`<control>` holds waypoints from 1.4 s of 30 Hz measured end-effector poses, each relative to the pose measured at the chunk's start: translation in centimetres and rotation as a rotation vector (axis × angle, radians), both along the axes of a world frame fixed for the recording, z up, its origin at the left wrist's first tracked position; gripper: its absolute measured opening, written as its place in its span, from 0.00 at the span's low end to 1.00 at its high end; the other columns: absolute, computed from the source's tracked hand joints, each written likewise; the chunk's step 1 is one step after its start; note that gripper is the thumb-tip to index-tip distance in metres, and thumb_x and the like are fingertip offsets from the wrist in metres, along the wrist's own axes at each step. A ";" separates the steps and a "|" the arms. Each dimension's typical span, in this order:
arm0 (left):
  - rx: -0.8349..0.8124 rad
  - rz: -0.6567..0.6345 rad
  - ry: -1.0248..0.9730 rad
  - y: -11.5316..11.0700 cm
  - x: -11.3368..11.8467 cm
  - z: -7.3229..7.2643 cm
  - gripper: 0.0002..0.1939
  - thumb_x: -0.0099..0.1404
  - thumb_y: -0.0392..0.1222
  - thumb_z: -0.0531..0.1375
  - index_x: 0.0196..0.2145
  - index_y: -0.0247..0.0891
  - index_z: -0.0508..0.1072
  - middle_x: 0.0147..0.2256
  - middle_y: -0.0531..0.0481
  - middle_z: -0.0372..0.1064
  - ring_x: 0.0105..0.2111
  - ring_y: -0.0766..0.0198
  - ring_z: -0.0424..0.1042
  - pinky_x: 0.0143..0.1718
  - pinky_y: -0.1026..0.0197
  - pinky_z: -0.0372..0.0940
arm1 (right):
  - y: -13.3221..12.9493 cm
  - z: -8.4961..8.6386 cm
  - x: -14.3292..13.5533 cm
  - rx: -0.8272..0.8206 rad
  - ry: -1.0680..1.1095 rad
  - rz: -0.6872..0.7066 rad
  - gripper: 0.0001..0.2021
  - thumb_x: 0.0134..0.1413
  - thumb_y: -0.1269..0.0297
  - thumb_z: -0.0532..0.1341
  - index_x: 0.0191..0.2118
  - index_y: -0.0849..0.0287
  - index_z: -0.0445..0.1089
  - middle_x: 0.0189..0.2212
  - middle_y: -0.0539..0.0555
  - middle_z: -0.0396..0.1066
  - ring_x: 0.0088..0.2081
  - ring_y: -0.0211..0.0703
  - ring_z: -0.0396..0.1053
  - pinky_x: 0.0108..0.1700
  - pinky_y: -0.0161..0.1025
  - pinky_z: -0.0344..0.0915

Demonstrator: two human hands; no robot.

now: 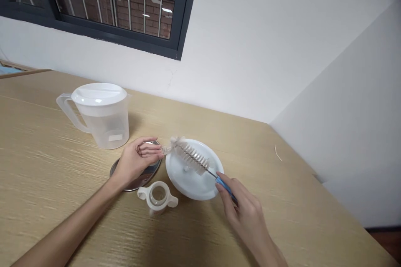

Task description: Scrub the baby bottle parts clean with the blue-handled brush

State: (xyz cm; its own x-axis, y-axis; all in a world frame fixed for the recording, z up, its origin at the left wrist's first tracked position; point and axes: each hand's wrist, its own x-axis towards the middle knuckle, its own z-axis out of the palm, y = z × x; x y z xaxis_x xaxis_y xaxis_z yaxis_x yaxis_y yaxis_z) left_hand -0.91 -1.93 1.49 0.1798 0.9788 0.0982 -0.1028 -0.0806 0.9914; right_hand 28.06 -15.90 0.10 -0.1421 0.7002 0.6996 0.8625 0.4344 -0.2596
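Observation:
My right hand [241, 204] is wrapped round the blue handle of a bottle brush [192, 156], whose pale bristles lie over a white bowl [200, 187]. At the bowl's upper left edge, my left hand [139, 158] has its fingers pressed together on a small clear piece [166, 149] at the tip of the brush; its exact shape is hard to make out. Beneath my left hand lies a round metal plate [134, 184], partly hidden by the hand. Between my forearms stands an open bottle with two pale side handles [157, 197], just left of the bowl.
A lidded translucent pitcher [106, 119] stands at the back left, its handle pointing left. On the right side of the wooden table [300, 200] lies a thin pale strand [277, 153]. A wall and a barred window [115, 4] rise behind the table.

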 end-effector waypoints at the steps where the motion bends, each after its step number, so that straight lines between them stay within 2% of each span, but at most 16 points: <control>1: -0.003 -0.001 0.003 0.0 0.0 -0.1 0.32 0.48 0.44 0.78 0.48 0.33 0.74 0.39 0.40 0.84 0.40 0.50 0.84 0.50 0.47 0.78 | 0.1 0.0 0.2 0.006 -0.004 -0.024 0.16 0.67 0.73 0.59 0.58 0.60 0.69 0.32 0.51 0.71 0.28 0.34 0.69 0.30 0.31 0.66; 5: -0.012 0.000 0.014 0.0 -0.1 -0.3 0.33 0.49 0.45 0.78 0.50 0.34 0.74 0.40 0.40 0.83 0.42 0.49 0.84 0.51 0.46 0.78 | -0.1 0.2 0.3 0.049 0.003 -0.081 0.16 0.67 0.72 0.60 0.58 0.59 0.69 0.32 0.51 0.71 0.27 0.34 0.67 0.30 0.31 0.66; 11: -0.047 0.008 0.005 -0.1 0.0 0.3 0.33 0.48 0.46 0.78 0.49 0.34 0.74 0.38 0.40 0.84 0.43 0.48 0.83 0.50 0.48 0.78 | -0.2 0.1 -0.4 0.048 -0.006 0.010 0.19 0.66 0.75 0.60 0.60 0.59 0.68 0.31 0.50 0.70 0.27 0.34 0.68 0.29 0.31 0.66; 14: -0.077 0.019 0.010 0.0 -0.2 0.6 0.33 0.48 0.46 0.78 0.49 0.34 0.74 0.40 0.41 0.83 0.42 0.50 0.84 0.47 0.52 0.78 | 0.0 0.2 -0.1 0.067 -0.031 -0.063 0.17 0.66 0.73 0.60 0.59 0.59 0.69 0.30 0.50 0.71 0.27 0.35 0.69 0.31 0.31 0.68; 17: -0.097 0.025 0.020 -0.1 -0.4 0.7 0.33 0.48 0.46 0.78 0.49 0.35 0.74 0.41 0.41 0.83 0.41 0.51 0.84 0.44 0.55 0.78 | -0.1 0.3 0.2 0.090 -0.019 -0.125 0.15 0.67 0.71 0.61 0.57 0.58 0.71 0.34 0.52 0.75 0.29 0.36 0.72 0.33 0.32 0.70; 20: -0.100 0.012 -0.011 -0.2 -0.4 0.7 0.33 0.48 0.45 0.78 0.49 0.35 0.74 0.40 0.41 0.83 0.41 0.51 0.84 0.44 0.55 0.78 | -0.4 0.3 -0.2 0.091 0.007 -0.067 0.16 0.66 0.72 0.60 0.58 0.58 0.70 0.35 0.54 0.75 0.29 0.37 0.73 0.32 0.32 0.70; 24: -0.097 -0.006 -0.051 -0.3 -0.2 0.8 0.32 0.47 0.44 0.78 0.48 0.34 0.75 0.39 0.40 0.84 0.40 0.49 0.84 0.45 0.53 0.78 | -0.3 0.1 -0.7 0.043 -0.029 0.006 0.19 0.66 0.74 0.59 0.60 0.58 0.68 0.31 0.51 0.72 0.26 0.35 0.70 0.29 0.31 0.67; 27: -0.130 0.004 -0.049 -0.3 -0.1 1.0 0.33 0.46 0.43 0.79 0.48 0.34 0.75 0.40 0.40 0.83 0.38 0.52 0.84 0.43 0.54 0.78 | 0.1 0.2 -0.4 0.073 -0.045 -0.065 0.16 0.67 0.73 0.60 0.58 0.60 0.69 0.32 0.52 0.73 0.27 0.36 0.71 0.30 0.32 0.68; 30: -0.189 -0.048 -0.080 -0.4 -0.2 1.0 0.33 0.47 0.43 0.79 0.50 0.33 0.76 0.43 0.40 0.83 0.39 0.55 0.83 0.43 0.59 0.77 | 0.0 0.3 0.0 0.110 -0.023 -0.138 0.14 0.66 0.71 0.61 0.56 0.59 0.71 0.36 0.54 0.76 0.30 0.38 0.74 0.33 0.33 0.70; 33: -0.275 -0.089 -0.157 -0.6 -0.1 1.0 0.33 0.50 0.42 0.78 0.52 0.33 0.75 0.44 0.39 0.83 0.41 0.57 0.83 0.43 0.62 0.77 | -0.3 0.3 -0.2 0.121 0.010 -0.108 0.16 0.66 0.72 0.61 0.57 0.58 0.71 0.37 0.55 0.77 0.30 0.37 0.73 0.32 0.33 0.70; 38: -0.389 -0.134 -0.302 -0.9 0.4 1.2 0.28 0.52 0.37 0.77 0.49 0.32 0.77 0.41 0.41 0.83 0.40 0.59 0.83 0.46 0.65 0.77 | -0.6 0.5 -1.1 0.067 -0.001 0.032 0.20 0.65 0.76 0.60 0.61 0.60 0.67 0.33 0.53 0.73 0.28 0.35 0.70 0.29 0.31 0.68; 42: -0.477 -0.155 -0.402 -1.1 0.7 1.5 0.19 0.54 0.33 0.75 0.44 0.33 0.80 0.43 0.42 0.83 0.43 0.58 0.83 0.49 0.66 0.77 | -0.3 0.7 -0.6 0.118 -0.053 -0.048 0.20 0.65 0.75 0.61 0.61 0.60 0.68 0.34 0.54 0.74 0.29 0.36 0.71 0.33 0.33 0.70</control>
